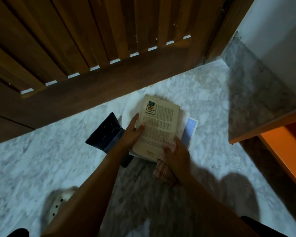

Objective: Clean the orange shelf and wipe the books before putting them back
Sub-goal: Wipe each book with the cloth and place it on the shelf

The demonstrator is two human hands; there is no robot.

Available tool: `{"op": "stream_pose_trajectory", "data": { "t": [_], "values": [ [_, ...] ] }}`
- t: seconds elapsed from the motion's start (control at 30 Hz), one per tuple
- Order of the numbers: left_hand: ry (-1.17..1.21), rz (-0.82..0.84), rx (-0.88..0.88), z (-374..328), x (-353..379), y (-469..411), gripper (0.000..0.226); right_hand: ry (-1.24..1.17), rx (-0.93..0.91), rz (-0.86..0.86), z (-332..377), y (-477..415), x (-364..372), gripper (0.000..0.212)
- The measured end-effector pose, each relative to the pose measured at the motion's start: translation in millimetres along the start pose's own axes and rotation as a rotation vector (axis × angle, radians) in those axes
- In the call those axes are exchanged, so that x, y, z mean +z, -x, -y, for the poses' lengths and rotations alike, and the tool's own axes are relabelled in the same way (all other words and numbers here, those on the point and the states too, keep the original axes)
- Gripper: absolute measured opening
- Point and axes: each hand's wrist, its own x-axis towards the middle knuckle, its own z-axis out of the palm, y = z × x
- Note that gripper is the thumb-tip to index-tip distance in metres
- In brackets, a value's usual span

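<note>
Head view: my left grip point(134, 132) holds the cream paperback book point(159, 127) by its left edge, thumb on the printed cover. On the other side my right grip point(177, 152) clutches a red-and-white checked cloth point(163, 168), pressed vs the book's near right corner. Book sits atop a small stack on the grey-white marble floor point(41, 159), w/ a blue-covered book point(190, 132) peeking out beneath. A dark navy plastic dustpan point(104, 132) lies just left. The orange shelf point(284, 147) is at far right, well apart.

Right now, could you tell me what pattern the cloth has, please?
The cloth is red-and-white checked, clearest in the head view.
</note>
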Motion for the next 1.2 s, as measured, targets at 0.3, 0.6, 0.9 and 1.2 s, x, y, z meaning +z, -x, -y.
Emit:
{"op": "stream_pose_trajectory", "data": {
  "t": [0.3, 0.6, 0.9, 1.2],
  "values": [
    [0.096, -0.106, 0.108, -7, 15, 30, 0.051, -0.037, 0.015, 0.017, 23, -5, -24, 0.045],
    [0.183, -0.15, 0.338, -86, 23, 106, 0.044, -0.277, -0.226, -0.21, 96, 36, -90, 0.011],
    [0.475, -0.042, 0.533, -174, 35, 193, 0.047, 0.269, -0.561, -0.316, 161, 108, -148, 0.066],
    [0.411, 0.084, 0.719, -221, 48, 268, 0.043, -0.352, -0.759, -0.548, 202, 127, -209, 0.027]
  ]
}}
